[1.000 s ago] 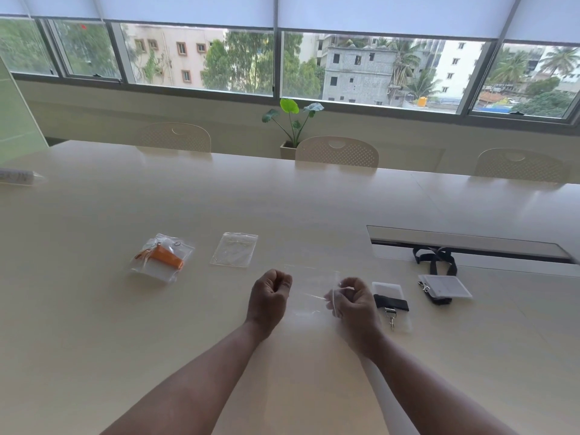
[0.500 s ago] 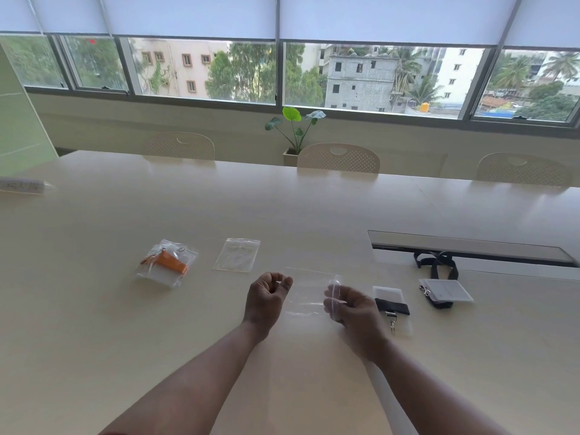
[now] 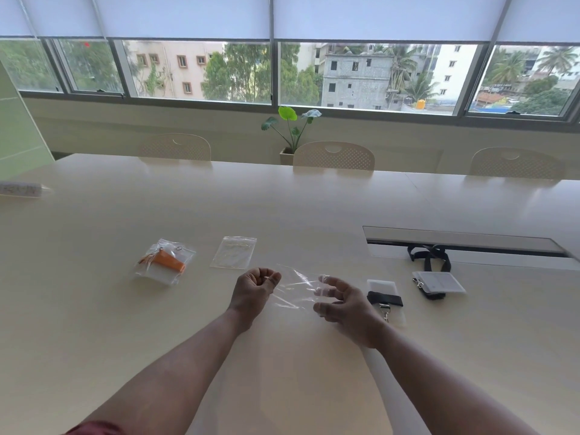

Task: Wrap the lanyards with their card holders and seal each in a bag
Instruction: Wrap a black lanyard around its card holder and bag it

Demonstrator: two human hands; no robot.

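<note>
So the left hand (image 3: 255, 285) is pinching the left edge of a clear zip bag (image 3: 296, 288), fingers curled in tight on the plastic, and the right hand (image 3: 340, 301) sits at the bag's right edge with fingers spread and only loosely bent. The fingertips look like they're touching the film, but I honestly can't tell if it's gripping or just steadying it. The bag hangs stretched between the two hands just above the counter (image 3: 282, 356), long axis running left to right, and it looks empty. What matters for the next move: the thing that looks ready to go in, a card holder with a black lanyard wrapped round it (image 3: 385, 301), lies flat on the counter just beside the right hand, on its outer side. The clip end points toward the person, so its long axis runs near to far, crosswise to the bag. The right hand is way nearer to it; the left would have to cross over. Farther right, well apart, there's a second card holder (image 3: 439, 282) with its black lanyard (image 3: 428, 255) trailing loose behind it, so that one isn't wrapped yet. Out to the left sit a spare empty bag (image 3: 233, 252) and, beyond it, a bagged orange lanyard (image 3: 164, 262) that looks done.
</note>
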